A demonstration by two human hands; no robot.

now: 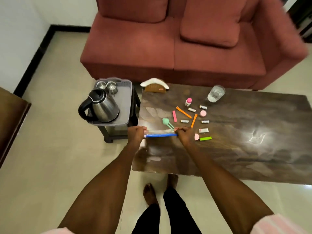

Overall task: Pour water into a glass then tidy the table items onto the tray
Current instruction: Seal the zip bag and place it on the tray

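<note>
Both hands hold a clear zip bag with a blue seal strip (161, 135) over the near left part of the dark table (236, 149). My left hand (135, 134) pinches its left end and my right hand (184, 135) pinches its right end. Beyond the bag lie several small items: a green clip (167, 123), a pink stick (174, 116), orange sticks (183, 112), batteries (184, 121), a pink-capped bottle (188, 102), a white eraser (203, 130) and a green lighter (205, 138). A glass of water (216, 93) stands at the far side. The grey tray (125, 102) sits on a stool to the left.
A steel kettle (101, 106) and two steel cups (106, 85) stand on the tray. A napkin holder (154, 86) is at the table's far left corner. A red sofa (185, 39) stands behind the table. My feet (150, 193) are on the tiled floor.
</note>
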